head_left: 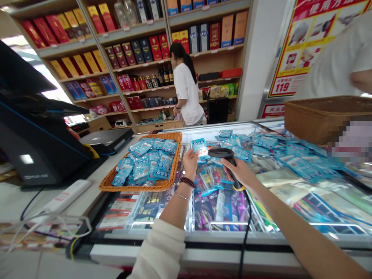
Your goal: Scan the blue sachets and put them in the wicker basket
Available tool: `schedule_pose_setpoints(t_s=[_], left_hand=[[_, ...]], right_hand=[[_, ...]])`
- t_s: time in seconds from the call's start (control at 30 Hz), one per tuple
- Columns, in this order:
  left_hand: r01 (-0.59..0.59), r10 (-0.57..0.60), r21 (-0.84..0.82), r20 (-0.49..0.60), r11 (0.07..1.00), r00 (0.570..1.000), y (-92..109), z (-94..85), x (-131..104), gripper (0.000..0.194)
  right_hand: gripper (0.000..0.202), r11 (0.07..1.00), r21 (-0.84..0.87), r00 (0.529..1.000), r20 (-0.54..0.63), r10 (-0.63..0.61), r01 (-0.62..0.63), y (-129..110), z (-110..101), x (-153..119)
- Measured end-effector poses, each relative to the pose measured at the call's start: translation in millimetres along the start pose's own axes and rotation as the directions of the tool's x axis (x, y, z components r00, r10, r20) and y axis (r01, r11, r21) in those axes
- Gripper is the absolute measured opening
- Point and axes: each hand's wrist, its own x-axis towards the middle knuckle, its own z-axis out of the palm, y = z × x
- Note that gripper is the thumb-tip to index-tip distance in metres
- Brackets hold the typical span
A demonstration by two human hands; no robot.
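Note:
My left hand [190, 162] pinches a small blue packet [200, 146] by its lower left edge, holding it up above the glass freezer top. In my right hand [238, 170] is a black barcode scanner [223, 154], gripped by its handle, its head close to the packet's right side. The scanner's cord [246, 232] hangs down past the freezer's front edge. Left of my left hand stands an orange wicker basket [176, 164] heaped with similar blue packets [142, 164]. More loose blue packets [302, 159] are spread over the glass to the right.
A dark checkout terminal [37, 135] and a flat scale [107, 139] stand at the left, near a white power strip [68, 195]. A brown basket [319, 116] sits at the right. One person [187, 91] stands before the shelves; another [334, 58] is at the right.

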Motion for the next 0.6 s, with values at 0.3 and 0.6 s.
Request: schedule_pose_setpoints(t_s=[0.3, 0.6], left_hand=[[-0.007, 0.007, -0.015, 0.002, 1.000, 1.000, 1.8, -0.9, -1.3, 0.032], [-0.003, 0.002, -0.018, -0.024, 1.000, 1.000, -0.7, -0.1, 0.7, 0.033]], right_hand=[[0.048, 1.000, -0.006, 1.000, -0.004, 0.030, -0.030, -4.8, 1.5, -1.4], [0.048, 0.999, -0.007, 0.999, -0.003, 0.043, -0.043, -7.2, 1.7, -2.7]])
